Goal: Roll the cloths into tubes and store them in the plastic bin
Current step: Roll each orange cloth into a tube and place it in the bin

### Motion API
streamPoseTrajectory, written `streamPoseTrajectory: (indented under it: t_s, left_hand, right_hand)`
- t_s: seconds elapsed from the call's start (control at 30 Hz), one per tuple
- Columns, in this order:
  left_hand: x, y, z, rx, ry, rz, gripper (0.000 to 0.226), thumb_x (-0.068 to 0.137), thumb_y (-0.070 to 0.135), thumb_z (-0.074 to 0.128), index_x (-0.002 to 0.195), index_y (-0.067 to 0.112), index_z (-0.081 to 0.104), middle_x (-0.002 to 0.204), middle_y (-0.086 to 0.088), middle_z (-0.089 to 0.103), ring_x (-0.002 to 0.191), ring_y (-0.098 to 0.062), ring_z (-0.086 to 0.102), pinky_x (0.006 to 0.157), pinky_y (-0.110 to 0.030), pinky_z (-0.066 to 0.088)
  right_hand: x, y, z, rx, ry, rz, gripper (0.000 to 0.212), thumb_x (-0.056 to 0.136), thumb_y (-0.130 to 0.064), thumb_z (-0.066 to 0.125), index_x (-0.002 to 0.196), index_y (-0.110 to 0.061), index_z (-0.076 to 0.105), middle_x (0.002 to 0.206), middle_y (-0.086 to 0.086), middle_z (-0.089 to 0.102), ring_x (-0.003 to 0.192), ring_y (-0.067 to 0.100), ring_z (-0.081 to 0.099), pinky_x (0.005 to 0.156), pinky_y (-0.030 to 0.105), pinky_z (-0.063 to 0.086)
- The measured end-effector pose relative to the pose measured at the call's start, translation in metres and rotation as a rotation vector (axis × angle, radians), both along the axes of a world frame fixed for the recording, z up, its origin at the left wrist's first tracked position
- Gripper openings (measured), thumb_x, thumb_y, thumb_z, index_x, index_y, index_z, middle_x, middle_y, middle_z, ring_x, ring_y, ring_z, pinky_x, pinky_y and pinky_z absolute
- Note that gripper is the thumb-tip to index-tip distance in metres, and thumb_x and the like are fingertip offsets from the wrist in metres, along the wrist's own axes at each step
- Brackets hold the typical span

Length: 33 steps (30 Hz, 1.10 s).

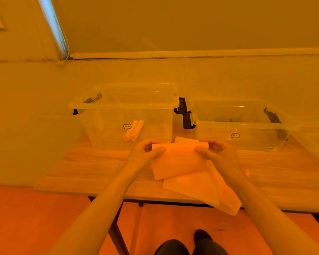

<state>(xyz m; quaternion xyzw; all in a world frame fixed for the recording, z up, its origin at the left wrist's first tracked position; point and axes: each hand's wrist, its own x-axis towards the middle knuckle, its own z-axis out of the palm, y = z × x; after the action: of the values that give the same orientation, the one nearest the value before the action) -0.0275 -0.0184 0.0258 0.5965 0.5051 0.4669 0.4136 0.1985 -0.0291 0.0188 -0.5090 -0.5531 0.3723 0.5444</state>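
Observation:
A pale cloth (177, 161) is lifted a little above the wooden table (92, 166), its top edge curled into a short roll. My left hand (147, 151) pinches the roll's left end and my right hand (214, 150) pinches its right end. The rest of this cloth hangs down onto another flat cloth (199, 186) that lies over the table's front edge. Two rolled cloth tubes (133, 130) lie side by side inside the clear plastic bin (125, 105) at the back left.
A second clear plastic bin (243, 124) stands at the back right, with black latch handles between the two bins. A wall rises right behind them. My legs and a shoe show below the table edge.

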Motion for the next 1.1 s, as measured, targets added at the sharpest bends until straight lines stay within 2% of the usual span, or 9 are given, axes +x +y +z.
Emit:
streamPoseTrajectory:
  t_s: [0.1, 0.2, 0.33, 0.47, 0.57, 0.7, 0.8, 0.93, 1.1]
  left_hand:
    - [-0.0005, -0.0002, 0.0012, 0.043, 0.018, -0.008, 0.021, 0.079, 0.015, 0.071, 0.096, 0.025, 0.064, 0.101, 0.009, 0.064, 0.092, -0.002, 0.061, 0.07, -0.019, 0.052]
    - [-0.0008, 0.0008, 0.0024, 0.043, -0.016, 0.01, 0.017, 0.08, 0.013, 0.071, 0.093, 0.023, 0.065, 0.093, 0.01, 0.065, 0.082, 0.003, 0.062, 0.066, -0.015, 0.052]
    - [-0.0017, 0.0001, 0.0019, 0.048, 0.018, 0.032, 0.008, 0.084, 0.021, 0.067, 0.089, 0.026, 0.066, 0.093, 0.008, 0.066, 0.09, -0.007, 0.062, 0.074, -0.023, 0.052]
    - [-0.0025, -0.0019, 0.0013, 0.056, 0.033, -0.006, 0.019, 0.08, 0.015, 0.07, 0.092, 0.029, 0.063, 0.102, 0.009, 0.063, 0.097, -0.008, 0.059, 0.08, -0.029, 0.054]
    - [-0.0045, -0.002, 0.0003, 0.062, 0.035, -0.013, 0.021, 0.079, 0.015, 0.072, 0.091, 0.029, 0.063, 0.1, 0.01, 0.064, 0.095, -0.006, 0.06, 0.078, -0.027, 0.055]
    - [-0.0038, -0.0013, -0.0008, 0.06, 0.073, 0.021, 0.011, 0.083, 0.021, 0.067, 0.09, 0.028, 0.063, 0.098, 0.008, 0.065, 0.093, -0.009, 0.061, 0.077, -0.027, 0.054]
    - [-0.0045, -0.0008, -0.0014, 0.053, 0.037, 0.03, 0.013, 0.083, 0.021, 0.068, 0.094, 0.025, 0.064, 0.1, 0.007, 0.065, 0.094, -0.009, 0.061, 0.075, -0.026, 0.054]
    - [-0.007, 0.0002, -0.0002, 0.06, 0.025, 0.005, 0.023, 0.078, 0.015, 0.073, 0.094, 0.028, 0.064, 0.101, 0.011, 0.064, 0.096, -0.006, 0.061, 0.075, -0.026, 0.056]
    - [-0.0054, 0.0011, 0.0, 0.071, 0.076, 0.042, 0.012, 0.082, 0.022, 0.069, 0.09, 0.03, 0.064, 0.097, 0.01, 0.065, 0.093, -0.008, 0.061, 0.074, -0.027, 0.054]
  right_hand:
    - [0.0011, 0.0019, 0.0007, -0.015, 0.005, 0.003, 0.019, 0.083, -0.023, 0.069, 0.102, -0.022, 0.067, 0.098, -0.005, 0.069, 0.09, 0.009, 0.065, 0.059, 0.015, 0.051]
    - [0.0014, -0.0002, 0.0016, -0.023, 0.014, 0.043, 0.022, 0.082, -0.02, 0.071, 0.103, -0.021, 0.067, 0.101, -0.008, 0.067, 0.089, 0.007, 0.064, 0.057, 0.013, 0.051]
    - [0.0008, -0.0025, -0.0009, -0.01, -0.003, 0.037, 0.031, 0.078, -0.014, 0.074, 0.107, -0.023, 0.066, 0.106, -0.011, 0.064, 0.091, 0.004, 0.063, 0.059, 0.015, 0.052]
    - [-0.0007, -0.0042, -0.0008, -0.006, -0.035, 0.024, 0.022, 0.08, -0.02, 0.073, 0.1, -0.028, 0.065, 0.101, -0.012, 0.063, 0.088, 0.003, 0.061, 0.055, 0.012, 0.05]
    - [-0.0018, -0.005, -0.0002, 0.001, -0.013, 0.043, 0.024, 0.081, -0.017, 0.071, 0.102, -0.028, 0.064, 0.103, -0.01, 0.063, 0.089, 0.002, 0.06, 0.057, 0.009, 0.049]
    - [-0.0011, -0.0051, -0.0009, 0.0, 0.019, 0.061, 0.034, 0.079, -0.014, 0.073, 0.108, -0.03, 0.065, 0.107, -0.01, 0.065, 0.092, 0.004, 0.065, 0.062, 0.016, 0.053]
    - [-0.002, -0.0047, -0.0008, 0.019, 0.015, 0.052, 0.025, 0.08, -0.014, 0.072, 0.101, -0.028, 0.065, 0.103, -0.006, 0.066, 0.089, 0.005, 0.064, 0.059, 0.012, 0.051]
    - [-0.0034, -0.0035, -0.0035, 0.014, 0.0, 0.029, 0.021, 0.081, -0.021, 0.07, 0.102, -0.023, 0.066, 0.1, -0.006, 0.066, 0.089, 0.006, 0.063, 0.058, 0.012, 0.052]
    - [-0.0045, -0.0048, -0.0064, 0.007, 0.053, 0.068, 0.033, 0.079, -0.011, 0.072, 0.109, -0.023, 0.065, 0.106, -0.011, 0.064, 0.088, -0.001, 0.065, 0.062, 0.013, 0.053]
